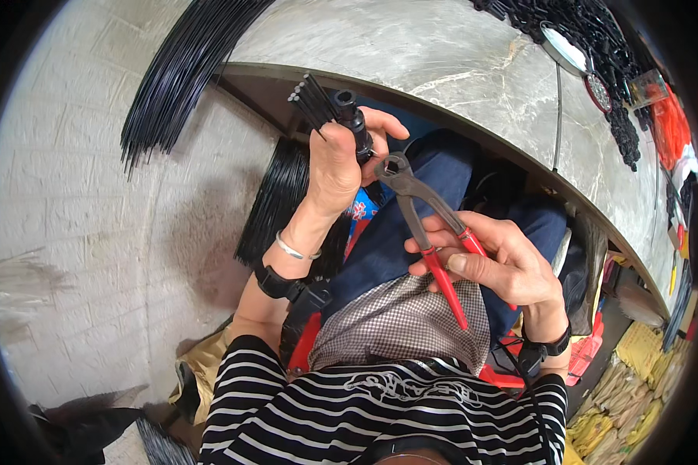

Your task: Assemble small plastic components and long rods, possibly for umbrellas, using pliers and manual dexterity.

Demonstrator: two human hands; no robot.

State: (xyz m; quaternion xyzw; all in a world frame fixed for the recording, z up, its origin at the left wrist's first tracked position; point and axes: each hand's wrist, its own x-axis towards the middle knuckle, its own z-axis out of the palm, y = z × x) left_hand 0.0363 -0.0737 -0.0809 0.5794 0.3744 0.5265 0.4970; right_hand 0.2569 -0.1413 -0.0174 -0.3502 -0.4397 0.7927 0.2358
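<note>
My left hand (340, 159) is closed round several thin black rods (310, 102) and a ribbed black cylindrical fitting (353, 120) with a hollow end. The rods stick up past my thumb, their ends pale. In my right hand (504, 260) I hold end-cutting pincers (426, 201) with red grips and dark metal jaws. The handles are spread, with my fingers around the grips. The jaws reach up to the lower end of the black fitting; whether they touch it or grip anything there, I cannot tell.
A grey marbled table (442, 58) curves across the far side. Long black rods (198, 66) hang over its left edge, with another bundle (275, 201) below. Small black parts (589, 31) pile up at far right near a red bag (669, 124). A whitish wall (93, 209) stands left.
</note>
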